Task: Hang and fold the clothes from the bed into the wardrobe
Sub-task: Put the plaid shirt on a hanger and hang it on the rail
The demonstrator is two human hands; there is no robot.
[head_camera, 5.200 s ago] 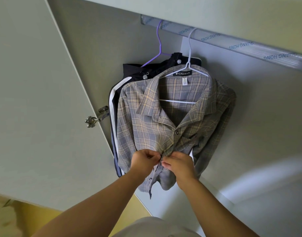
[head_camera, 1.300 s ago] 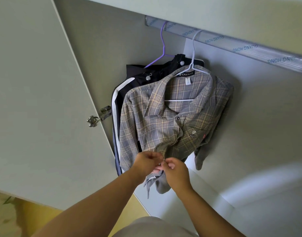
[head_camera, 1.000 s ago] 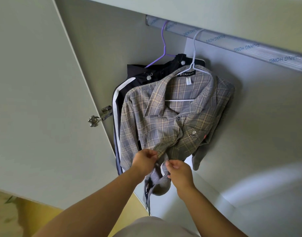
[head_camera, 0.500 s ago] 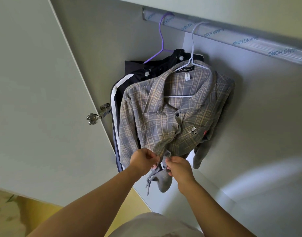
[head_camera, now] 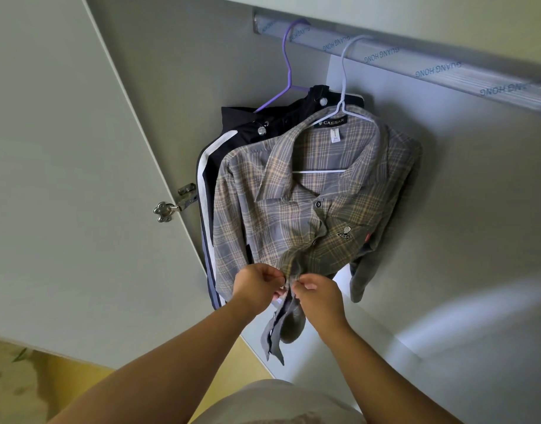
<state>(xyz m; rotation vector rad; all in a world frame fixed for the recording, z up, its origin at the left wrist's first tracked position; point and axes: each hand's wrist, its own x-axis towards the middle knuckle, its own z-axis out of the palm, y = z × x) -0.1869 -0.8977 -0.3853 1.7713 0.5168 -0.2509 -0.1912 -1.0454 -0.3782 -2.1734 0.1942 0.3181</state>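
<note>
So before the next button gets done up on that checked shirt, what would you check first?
1. Shirt sits on the white hanger: ok.
2. That hanger is hooked over the rail: ok.
3. Left hand and right hand each pinch a front edge: ok.
4. Upper buttons fastened: ok.
5. Button at the hands fastened: cannot tell, hidden.
6. Front below the hands closed: not ok, it hangs open.

Yellow floor [head_camera: 67, 384] with dark smudges lower left, person's pale top [head_camera: 278, 405] at bottom edge
</note>
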